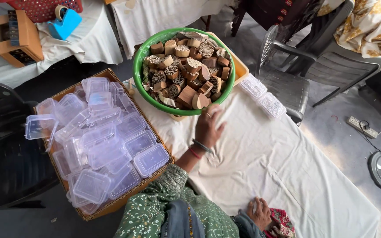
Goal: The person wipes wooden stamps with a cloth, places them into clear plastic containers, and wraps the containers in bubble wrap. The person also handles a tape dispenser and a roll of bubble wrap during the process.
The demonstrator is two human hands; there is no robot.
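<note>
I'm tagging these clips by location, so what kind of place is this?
Probably a craft packing workspace: a green plastic basin heaped with carved wooden printing blocks, a cardboard box full of clear lidded plastic containers, and a white cloth-covered table.

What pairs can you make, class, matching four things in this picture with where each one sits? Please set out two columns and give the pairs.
Things:
1. wooden printing blocks
2. clear plastic lidded boxes
3. blue tape dispenser
4. left hand

Places:
A. on the white-covered table at top left
B. heaped in the green basin
C. on the cream cloth, just below the basin's rim
D. piled in the open cardboard carton

Pairs: 1-B, 2-D, 3-A, 4-C
</note>
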